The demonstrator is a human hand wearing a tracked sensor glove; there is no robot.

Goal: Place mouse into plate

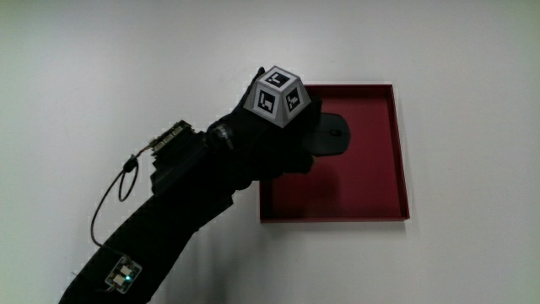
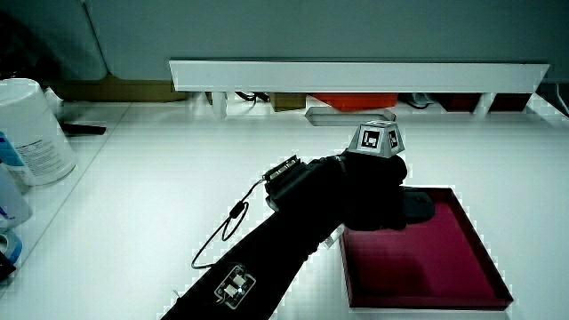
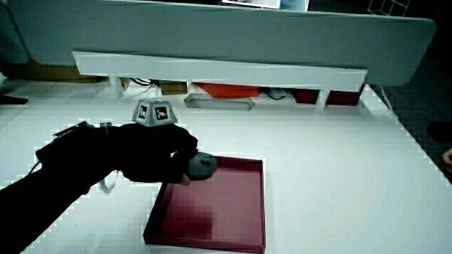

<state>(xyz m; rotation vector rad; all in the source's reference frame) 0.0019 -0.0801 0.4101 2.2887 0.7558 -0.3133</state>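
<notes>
The plate (image 1: pixel 396 152) floor nearer the person than the mouse (image 1: pixel 331 135) lies bare, low walls around.

This looks like a lab or test bench set up for recording. A bare white table (image 2: pixel 178 204) is closed off by a low white partition (image 2: pixel 356 76) across the upper part of both side views, with cables and orange boxes (image 3: pixel 226 89) tucked under it. The hand (image 1: pixel 270 143) wears a black glove carrying a patterned marker cube (image 1: pixel 277 95), wiring and a small circuit board (image 1: pixel 122 272). A white canister (image 2: pixel 31 133) stands at the upper-left edge.
</notes>
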